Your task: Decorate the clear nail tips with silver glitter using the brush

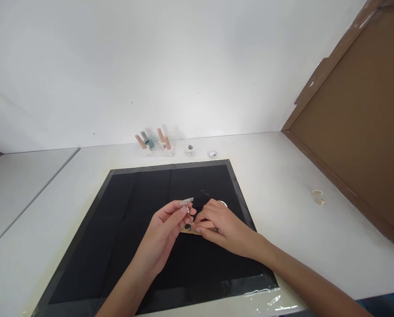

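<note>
Between thumb and fingers, my left hand (165, 229) pinches a small silver nail-tip holder (187, 208). A long greyish false nail (186, 201) lies across the holder's top. Just below, a narrow tan base strip (191, 231) sits over the black mat, with a small dark round piece (187, 226) on it. My right hand (218, 224) has its fingers curled on the strip's right part and covers much of it. A white round edge (223, 203) shows behind the right knuckles; the rest is hidden.
Several nail polish bottles (169, 152) stand behind the black mat (144, 246). Right of them are a small clear jar (190, 152) and a small white dish (212, 154). Two small pale round pieces (319, 202) lie far right, near a brown cardboard panel (355, 123).
</note>
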Action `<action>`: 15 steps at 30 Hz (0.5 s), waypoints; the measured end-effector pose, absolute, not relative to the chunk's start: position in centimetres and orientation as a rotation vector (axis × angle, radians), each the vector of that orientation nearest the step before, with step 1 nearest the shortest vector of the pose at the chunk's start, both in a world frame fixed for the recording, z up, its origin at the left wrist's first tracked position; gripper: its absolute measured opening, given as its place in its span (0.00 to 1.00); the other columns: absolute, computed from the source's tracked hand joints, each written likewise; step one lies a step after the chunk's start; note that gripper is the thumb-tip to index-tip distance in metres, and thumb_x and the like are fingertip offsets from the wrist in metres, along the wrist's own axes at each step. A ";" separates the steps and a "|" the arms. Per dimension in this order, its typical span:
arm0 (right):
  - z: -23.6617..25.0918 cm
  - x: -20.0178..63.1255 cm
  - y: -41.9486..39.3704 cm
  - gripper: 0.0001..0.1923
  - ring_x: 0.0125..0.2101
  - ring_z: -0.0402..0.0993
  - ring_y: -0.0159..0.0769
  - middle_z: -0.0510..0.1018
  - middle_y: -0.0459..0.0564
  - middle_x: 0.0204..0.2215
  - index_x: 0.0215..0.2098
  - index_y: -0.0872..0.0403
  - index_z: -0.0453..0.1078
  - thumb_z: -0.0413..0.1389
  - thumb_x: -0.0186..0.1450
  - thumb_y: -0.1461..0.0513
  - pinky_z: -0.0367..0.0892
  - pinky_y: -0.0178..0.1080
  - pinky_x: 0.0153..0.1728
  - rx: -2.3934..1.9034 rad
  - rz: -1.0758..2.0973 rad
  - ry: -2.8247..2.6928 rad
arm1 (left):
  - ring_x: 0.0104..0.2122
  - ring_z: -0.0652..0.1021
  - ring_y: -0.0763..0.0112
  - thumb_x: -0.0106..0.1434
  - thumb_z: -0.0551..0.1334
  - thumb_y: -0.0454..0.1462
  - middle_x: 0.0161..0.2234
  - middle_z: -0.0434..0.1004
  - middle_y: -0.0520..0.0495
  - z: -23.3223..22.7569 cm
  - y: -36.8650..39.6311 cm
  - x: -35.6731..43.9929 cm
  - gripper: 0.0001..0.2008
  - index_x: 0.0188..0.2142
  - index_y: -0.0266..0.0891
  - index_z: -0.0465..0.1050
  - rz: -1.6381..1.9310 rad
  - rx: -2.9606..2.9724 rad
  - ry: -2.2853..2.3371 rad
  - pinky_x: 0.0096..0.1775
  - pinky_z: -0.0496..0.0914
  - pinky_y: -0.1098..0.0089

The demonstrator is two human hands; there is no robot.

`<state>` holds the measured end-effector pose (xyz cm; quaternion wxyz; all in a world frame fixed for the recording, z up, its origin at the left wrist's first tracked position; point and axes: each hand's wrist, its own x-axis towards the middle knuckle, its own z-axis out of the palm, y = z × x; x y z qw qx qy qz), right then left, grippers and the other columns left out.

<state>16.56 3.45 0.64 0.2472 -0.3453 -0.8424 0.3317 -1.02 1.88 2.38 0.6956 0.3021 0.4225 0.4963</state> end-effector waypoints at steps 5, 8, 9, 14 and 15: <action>0.8 16.7 3.4 0.05 0.36 0.65 0.35 0.75 0.46 0.33 0.34 0.53 0.67 0.51 0.68 0.62 0.62 0.39 0.41 -0.966 1.018 -2.220 | 0.30 0.72 0.76 0.57 0.66 0.35 0.30 0.76 0.49 2.4 1.8 -1.1 0.04 0.33 0.36 0.79 1.108 0.672 0.943 0.36 0.69 0.76; 0.7 16.7 3.4 0.05 0.37 0.65 0.35 0.75 0.45 0.33 0.35 0.52 0.68 0.52 0.68 0.62 0.61 0.39 0.42 -0.988 1.028 -2.171 | 0.30 0.72 0.76 0.58 0.66 0.35 0.30 0.76 0.49 2.5 1.8 -1.1 0.04 0.33 0.35 0.79 1.108 0.675 0.947 0.36 0.69 0.76; 0.7 16.8 3.5 0.05 0.37 0.65 0.35 0.75 0.45 0.33 0.35 0.52 0.68 0.52 0.68 0.62 0.61 0.39 0.43 -0.991 1.022 -2.163 | 0.30 0.72 0.75 0.57 0.66 0.35 0.30 0.76 0.48 2.5 1.8 -1.1 0.05 0.32 0.35 0.79 1.108 0.674 0.950 0.36 0.69 0.76; 0.7 16.8 3.4 0.06 0.36 0.66 0.36 0.75 0.46 0.32 0.34 0.52 0.69 0.52 0.68 0.61 0.62 0.39 0.42 -0.973 1.026 -2.174 | 0.29 0.72 0.75 0.56 0.67 0.35 0.29 0.76 0.48 2.7 1.8 -1.0 0.05 0.32 0.35 0.79 1.112 0.667 0.964 0.35 0.69 0.75; 0.7 16.8 3.4 0.06 0.36 0.66 0.36 0.75 0.46 0.32 0.34 0.52 0.69 0.51 0.68 0.61 0.62 0.39 0.41 -0.966 1.031 -2.183 | 0.29 0.72 0.75 0.56 0.68 0.35 0.29 0.76 0.48 2.8 1.8 -1.0 0.05 0.32 0.35 0.79 1.114 0.663 0.967 0.35 0.69 0.75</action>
